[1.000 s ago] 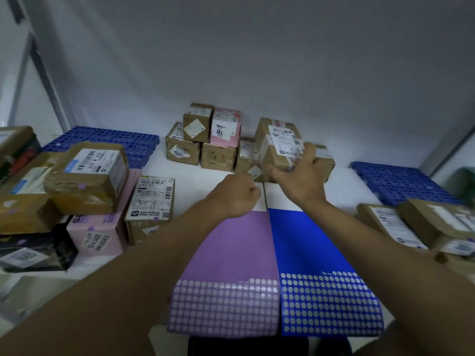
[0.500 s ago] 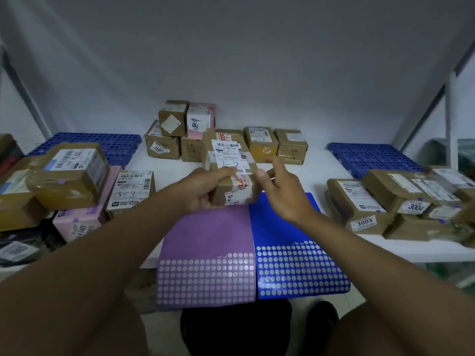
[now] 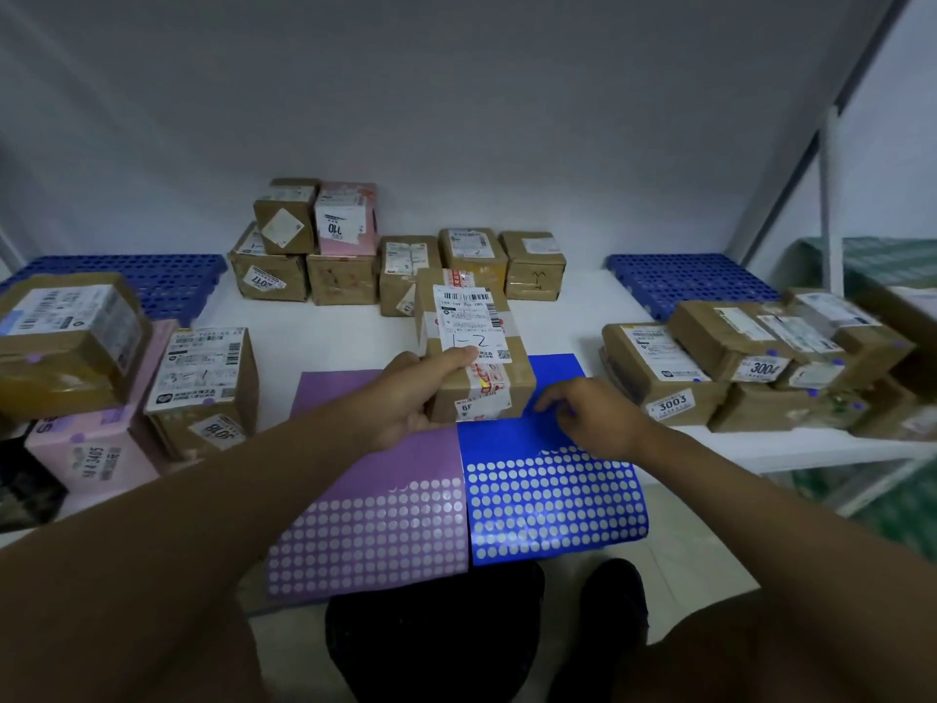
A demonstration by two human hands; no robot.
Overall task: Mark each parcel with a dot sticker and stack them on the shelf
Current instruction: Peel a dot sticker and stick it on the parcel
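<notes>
Hands first. Left hand [image 3: 405, 398] grips the parcel [image 3: 474, 347] from its near-left side, thumb across the label marked "1–2", holding it over the seam where the purple sheet [image 3: 365, 504] meets the blue sheet [image 3: 552, 494]. Right hand [image 3: 593, 418] holds nothing; its fingers curl loosely with the tips down on the blue sheet, just beside the parcel's right corner.

Change: one second ago the right hand lifted this parcel from the rear group [image 3: 405, 261]; half a second ago both hands held it. Now the left hand carries it alone, and the right has dropped to the blue sheet. Judgement: the step in hand is picking a blue dot; no dot is visible on the parcel yet.

Clearance: both sheets overhang the shelf [image 3: 329, 342] front edge, so pressing near that edge may flex them. Open white surface lies between the sheets and the rear group. Left stack [image 3: 116, 367] and right stack [image 3: 750, 357] flank the sheets. Blue grids [image 3: 689, 281] occupy the rear corners.
</notes>
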